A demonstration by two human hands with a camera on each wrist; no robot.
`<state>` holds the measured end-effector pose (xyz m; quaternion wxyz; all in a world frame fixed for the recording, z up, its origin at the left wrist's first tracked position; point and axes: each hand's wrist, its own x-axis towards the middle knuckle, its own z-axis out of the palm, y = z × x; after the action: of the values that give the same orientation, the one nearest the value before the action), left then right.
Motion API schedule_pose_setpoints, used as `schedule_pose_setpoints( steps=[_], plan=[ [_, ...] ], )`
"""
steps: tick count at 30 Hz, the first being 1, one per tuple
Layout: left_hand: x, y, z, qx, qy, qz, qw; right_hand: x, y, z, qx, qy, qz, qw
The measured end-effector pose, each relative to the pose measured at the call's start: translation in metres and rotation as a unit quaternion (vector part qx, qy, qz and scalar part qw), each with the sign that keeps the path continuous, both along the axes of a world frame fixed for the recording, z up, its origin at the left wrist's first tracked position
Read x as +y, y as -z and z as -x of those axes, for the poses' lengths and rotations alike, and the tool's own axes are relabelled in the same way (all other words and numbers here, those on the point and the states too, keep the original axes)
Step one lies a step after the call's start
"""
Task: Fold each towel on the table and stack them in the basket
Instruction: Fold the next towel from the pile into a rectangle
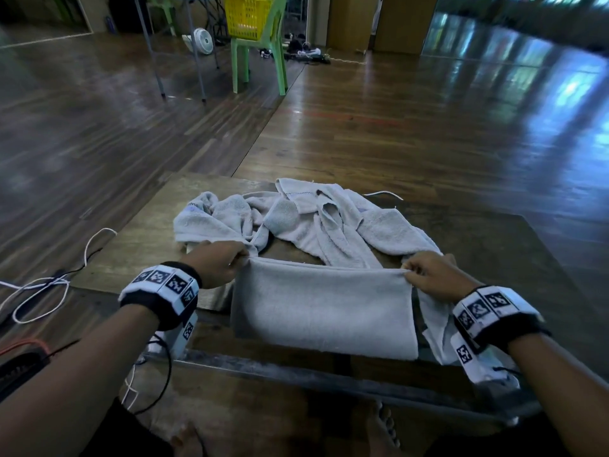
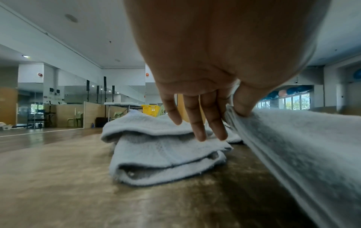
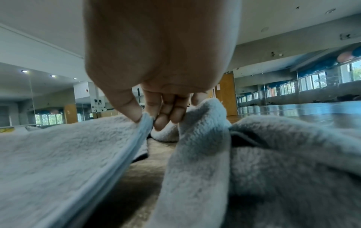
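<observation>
A grey towel (image 1: pixel 324 308), doubled over, hangs from the table's near edge between both hands. My left hand (image 1: pixel 227 262) pinches its upper left corner; in the left wrist view the thumb presses the towel's (image 2: pixel 304 138) edge while the other fingers (image 2: pixel 197 121) point down. My right hand (image 1: pixel 425 272) pinches the upper right corner, and in the right wrist view thumb and fingers grip the towel's (image 3: pixel 68 148) hem. Behind lies a heap of crumpled grey towels (image 1: pixel 306 219). The yellow basket (image 1: pixel 247 16) stands far off on a green chair (image 1: pixel 260 57).
The wooden table (image 1: pixel 141 245) has a bare left part. Another towel (image 1: pixel 438 328) hangs over the edge under my right wrist. White and black cables (image 1: pixel 49 288) trail on the floor at left. A folding table (image 1: pixel 171 47) and a fan (image 1: pixel 201 41) stand near the basket.
</observation>
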<state>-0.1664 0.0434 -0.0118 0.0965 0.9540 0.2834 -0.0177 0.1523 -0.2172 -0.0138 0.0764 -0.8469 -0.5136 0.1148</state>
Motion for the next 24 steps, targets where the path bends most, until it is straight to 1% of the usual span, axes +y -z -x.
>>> schedule_pose_setpoints(
  steps=[3, 5, 8, 11, 13, 15, 18, 21, 24],
  plan=[
    [0.006, 0.008, -0.009, 0.013, -0.012, -0.008, 1.0, 0.005, 0.007, -0.007, -0.015, -0.023, 0.009, 1.0],
    [0.008, 0.012, -0.013, 0.021, -0.02, -0.026, 0.999, 0.006, 0.011, -0.007, -0.048, -0.032, 0.034, 0.998],
    [0.001, 0.018, -0.019, 0.041, -0.021, -0.072, 0.996, 0.008, 0.012, 0.002, -0.101, -0.022, 0.077, 0.992],
    [-0.011, 0.023, -0.029, 0.023, 0.014, -0.092, 0.995, 0.017, 0.013, 0.015, -0.088, -0.037, 0.049, 0.994],
    [-0.019, 0.027, -0.038, 0.001, 0.049, -0.084, 0.995, 0.024, 0.013, 0.024, -0.068, -0.052, 0.032, 0.996],
    [-0.026, 0.032, -0.046, -0.006, 0.065, -0.075, 0.995, 0.031, 0.014, 0.031, -0.083, -0.071, 0.042, 0.993],
    [-0.029, 0.037, -0.054, -0.003, 0.059, -0.078, 0.995, 0.036, 0.013, 0.034, -0.121, -0.077, 0.052, 0.988],
    [-0.027, 0.035, -0.059, -0.011, 0.044, -0.05, 0.998, 0.041, 0.013, 0.033, -0.114, -0.069, 0.039, 0.99],
    [-0.026, 0.034, -0.061, -0.008, 0.045, -0.051, 0.998, 0.042, 0.014, 0.033, -0.109, -0.066, 0.024, 0.992]
  ],
)
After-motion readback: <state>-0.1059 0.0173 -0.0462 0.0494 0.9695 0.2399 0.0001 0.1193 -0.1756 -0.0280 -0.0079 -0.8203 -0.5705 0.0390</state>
